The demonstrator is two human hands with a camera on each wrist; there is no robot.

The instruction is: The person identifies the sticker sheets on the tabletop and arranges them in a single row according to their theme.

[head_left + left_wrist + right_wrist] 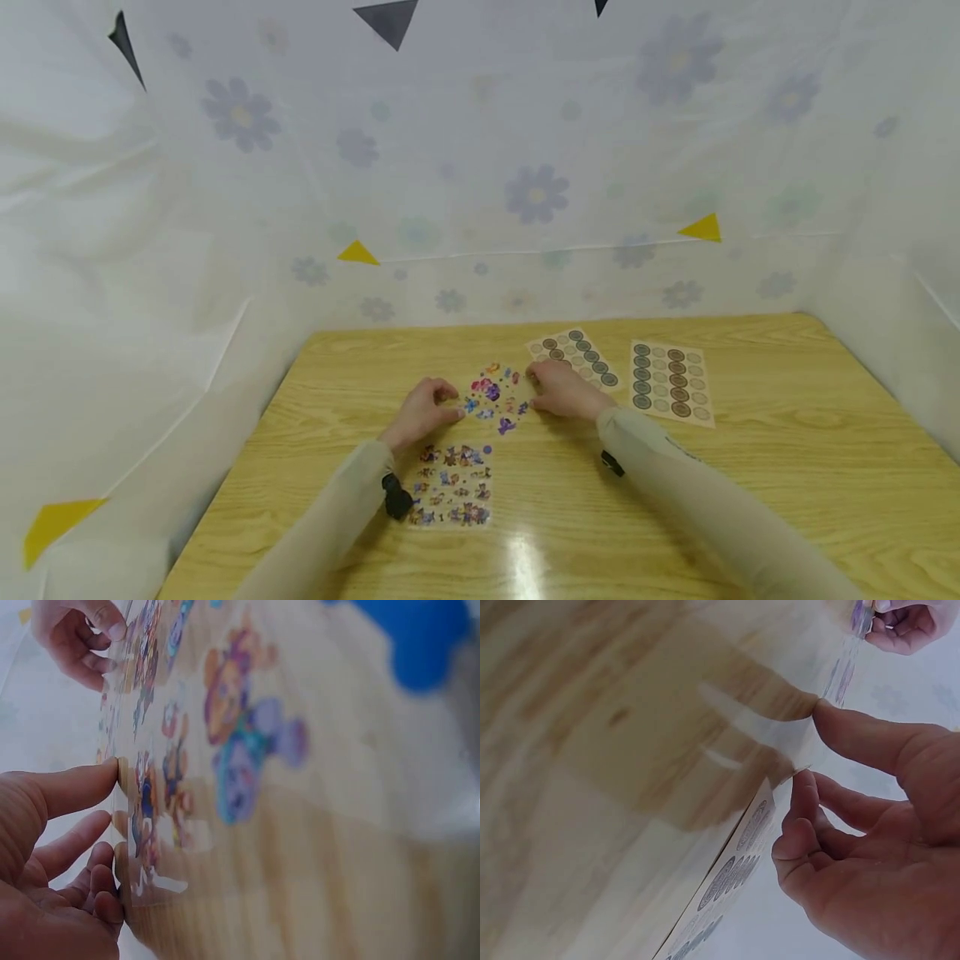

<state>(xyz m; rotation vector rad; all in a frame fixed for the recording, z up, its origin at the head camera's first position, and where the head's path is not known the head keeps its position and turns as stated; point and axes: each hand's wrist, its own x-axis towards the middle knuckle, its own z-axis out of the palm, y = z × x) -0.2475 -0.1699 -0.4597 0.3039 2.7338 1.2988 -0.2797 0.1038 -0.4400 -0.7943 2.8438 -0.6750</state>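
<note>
A clear sticker sheet (492, 392) with small colourful figures lies flat on the table between both hands. At its left edge, my left hand (423, 408) touches down with the thumb and fingertips spread apart. Opposite, the right hand (562, 390) has its thumb and index fingertip at the sheet's right edge; a gap between them shows in the right wrist view. Nearer to me, below the left hand, lies a second clear sticker sheet (452, 487) with rows of cartoon figures. The left wrist view shows its figures (240, 750) close up.
Two beige sheets of round labels lie at the back right: one sheet (671, 379) stands apart, the other sheet (577, 350) is partly behind the right hand. The wooden table (787, 467) is bounded by white flowered curtains (450, 192) at the back and sides.
</note>
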